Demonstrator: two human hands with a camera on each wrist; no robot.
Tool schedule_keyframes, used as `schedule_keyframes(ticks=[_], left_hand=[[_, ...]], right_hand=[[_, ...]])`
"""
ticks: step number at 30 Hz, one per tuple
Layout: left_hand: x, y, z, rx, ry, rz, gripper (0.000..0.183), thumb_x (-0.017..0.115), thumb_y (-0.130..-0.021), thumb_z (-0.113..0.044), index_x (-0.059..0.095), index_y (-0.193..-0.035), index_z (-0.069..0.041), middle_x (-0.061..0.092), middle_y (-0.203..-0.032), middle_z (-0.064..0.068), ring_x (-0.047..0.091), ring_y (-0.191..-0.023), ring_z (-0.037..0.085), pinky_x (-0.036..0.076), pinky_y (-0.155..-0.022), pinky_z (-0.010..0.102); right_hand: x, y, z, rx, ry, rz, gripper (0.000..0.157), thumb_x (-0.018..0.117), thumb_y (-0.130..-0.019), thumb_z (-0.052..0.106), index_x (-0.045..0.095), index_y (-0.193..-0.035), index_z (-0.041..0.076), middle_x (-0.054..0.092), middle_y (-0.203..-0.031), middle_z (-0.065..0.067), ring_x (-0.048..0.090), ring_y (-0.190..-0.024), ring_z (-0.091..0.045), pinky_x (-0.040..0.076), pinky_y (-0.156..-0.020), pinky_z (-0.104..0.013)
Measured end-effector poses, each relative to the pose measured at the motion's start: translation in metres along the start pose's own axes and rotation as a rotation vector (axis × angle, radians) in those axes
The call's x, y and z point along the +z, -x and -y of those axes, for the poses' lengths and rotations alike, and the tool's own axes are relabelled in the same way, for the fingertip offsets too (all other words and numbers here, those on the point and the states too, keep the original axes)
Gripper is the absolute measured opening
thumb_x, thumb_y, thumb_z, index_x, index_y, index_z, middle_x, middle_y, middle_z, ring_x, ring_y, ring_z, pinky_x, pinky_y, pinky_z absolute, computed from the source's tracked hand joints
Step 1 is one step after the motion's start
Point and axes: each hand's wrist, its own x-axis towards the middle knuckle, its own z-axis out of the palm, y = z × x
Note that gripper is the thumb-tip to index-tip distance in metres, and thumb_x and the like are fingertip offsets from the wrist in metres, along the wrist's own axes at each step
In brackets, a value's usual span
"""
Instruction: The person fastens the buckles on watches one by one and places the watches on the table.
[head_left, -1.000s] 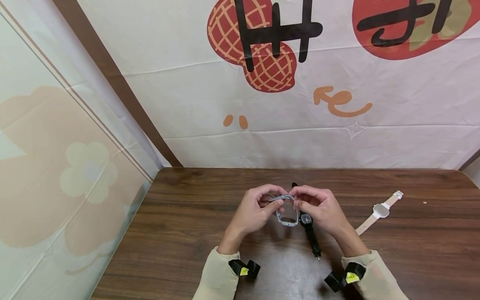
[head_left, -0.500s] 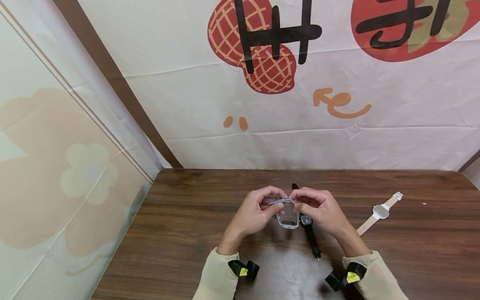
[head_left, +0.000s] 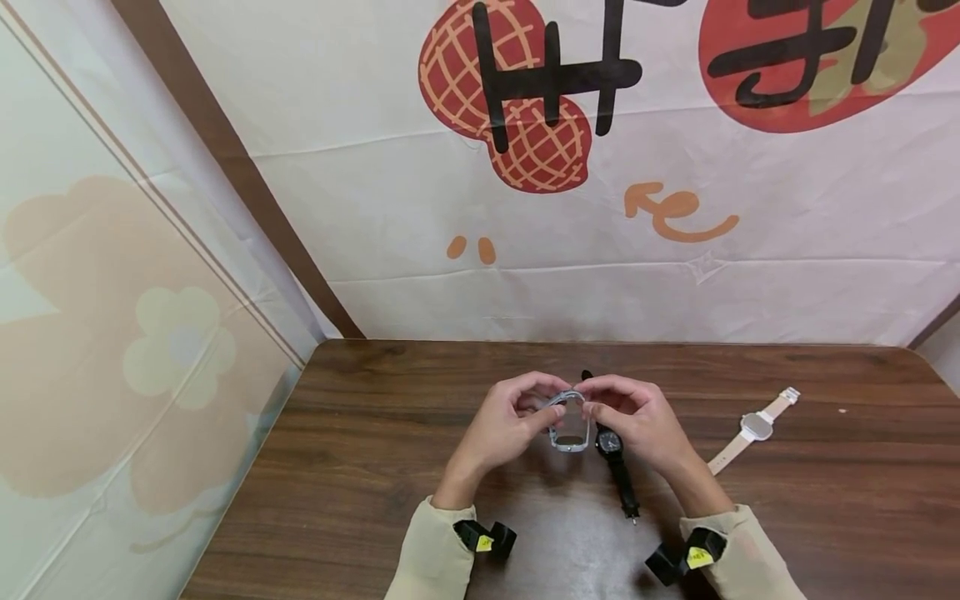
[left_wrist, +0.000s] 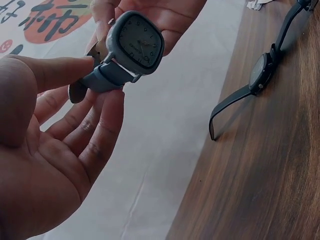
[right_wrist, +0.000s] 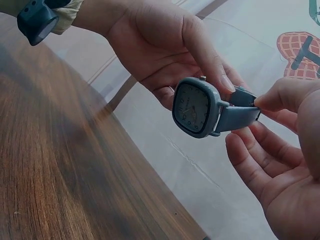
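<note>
A grey-blue wristwatch [head_left: 570,447] with a rounded square case hangs between both hands over the table, its strap bent into a loop. My left hand [head_left: 504,423] pinches one side of the strap between thumb and fingers, and my right hand [head_left: 637,415] pinches the other. In the left wrist view the dial [left_wrist: 137,42] faces the camera, with the strap ends overlapping by the left thumb. The right wrist view shows the strap [right_wrist: 237,118] folded back behind the case. Fingers partly hide the buckle area.
A black watch [head_left: 609,442] lies beside my right hand, its far strap end partly hidden. Farther right lies a watch with a pale strap [head_left: 757,426]. The brown wooden table [head_left: 360,467] ends at a printed cloth backdrop [head_left: 405,308].
The strap's loose end, which stuck out to the left earlier, now lies closer along the loop. Both hands keep their pinch, and the head view has tilted up slightly.
</note>
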Motion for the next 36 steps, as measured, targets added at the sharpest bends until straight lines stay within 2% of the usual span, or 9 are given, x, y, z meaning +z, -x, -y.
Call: schedule_keyframes(ticks=[2,5,10,13,19,23,26,31,36], left_hand=[[-0.001,0.001,0.001,-0.005,0.004,0.002,0.024,0.068,-0.091,-0.002,0.067,-0.115,-0.006,0.071,-0.102,0.013,0.07,-0.079,0.031,0.057,-0.072,0.05],[-0.004,0.001,0.001,-0.013,0.015,0.01,0.027,0.069,-0.091,-0.002,0.067,-0.117,-0.006,0.07,-0.105,0.013,0.07,-0.084,0.038,0.058,-0.074,0.041],[-0.009,0.002,0.0,-0.054,0.038,0.028,0.028,0.069,-0.091,-0.002,0.066,-0.119,-0.005,0.07,-0.105,0.015,0.07,-0.089,0.036,0.056,-0.076,0.026],[-0.011,0.002,0.001,-0.087,0.043,0.024,0.028,0.069,-0.091,-0.004,0.066,-0.119,-0.004,0.07,-0.103,0.015,0.071,-0.089,0.032,0.057,-0.078,0.029],[-0.016,0.003,0.006,-0.156,0.078,-0.014,0.027,0.069,-0.091,-0.002,0.067,-0.118,-0.003,0.07,-0.102,0.019,0.072,-0.089,0.031,0.056,-0.085,0.048],[-0.022,0.003,0.011,-0.195,0.103,-0.052,0.026,0.07,-0.09,-0.002,0.069,-0.116,-0.005,0.072,-0.101,0.013,0.072,-0.088,0.028,0.055,-0.086,0.051],[-0.028,0.003,0.013,-0.208,0.132,-0.072,0.026,0.07,-0.09,-0.003,0.07,-0.115,-0.005,0.072,-0.101,0.011,0.072,-0.088,0.026,0.054,-0.087,0.053],[-0.038,0.004,0.015,-0.24,0.161,-0.09,0.027,0.07,-0.09,-0.005,0.07,-0.117,-0.005,0.071,-0.102,0.012,0.07,-0.088,0.022,0.053,-0.089,0.056],[-0.046,0.005,0.022,-0.274,0.145,-0.117,0.026,0.069,-0.091,-0.008,0.07,-0.117,-0.006,0.069,-0.107,0.021,0.068,-0.092,0.03,0.056,-0.085,0.049]], right_hand=[[0.001,0.0,-0.001,-0.001,-0.007,-0.003,0.018,0.063,-0.092,-0.006,0.068,-0.109,-0.006,0.072,-0.092,0.005,0.065,-0.075,-0.009,0.056,-0.065,-0.027],[0.001,0.0,0.0,0.004,-0.014,-0.013,0.018,0.063,-0.092,-0.006,0.068,-0.109,-0.006,0.071,-0.092,0.005,0.064,-0.073,-0.009,0.055,-0.064,-0.027],[0.003,-0.001,0.001,0.054,-0.053,-0.032,0.019,0.064,-0.092,-0.004,0.065,-0.11,-0.007,0.07,-0.09,0.003,0.065,-0.07,-0.013,0.055,-0.063,-0.027],[0.004,-0.002,0.0,0.095,-0.072,-0.039,0.019,0.065,-0.092,-0.003,0.065,-0.11,-0.008,0.07,-0.09,-0.003,0.065,-0.07,-0.014,0.056,-0.063,-0.028],[0.009,-0.008,-0.003,0.18,-0.059,-0.034,0.019,0.067,-0.092,0.002,0.065,-0.109,-0.005,0.07,-0.091,-0.012,0.067,-0.07,-0.019,0.057,-0.067,-0.034],[0.013,-0.016,-0.004,0.217,-0.063,-0.016,0.02,0.068,-0.092,0.005,0.066,-0.11,-0.003,0.069,-0.096,-0.022,0.068,-0.073,-0.018,0.058,-0.07,-0.038],[0.018,-0.021,-0.002,0.232,-0.071,-0.005,0.021,0.069,-0.092,0.007,0.067,-0.11,-0.002,0.07,-0.096,-0.019,0.068,-0.074,-0.016,0.058,-0.072,-0.041],[0.027,-0.03,-0.002,0.269,-0.1,0.006,0.022,0.07,-0.092,0.008,0.067,-0.11,-0.002,0.072,-0.091,-0.002,0.068,-0.075,-0.015,0.059,-0.071,-0.04],[0.035,-0.036,-0.008,0.296,-0.135,0.023,0.023,0.07,-0.091,0.006,0.066,-0.111,-0.005,0.071,-0.09,-0.004,0.068,-0.074,-0.016,0.059,-0.07,-0.035]])
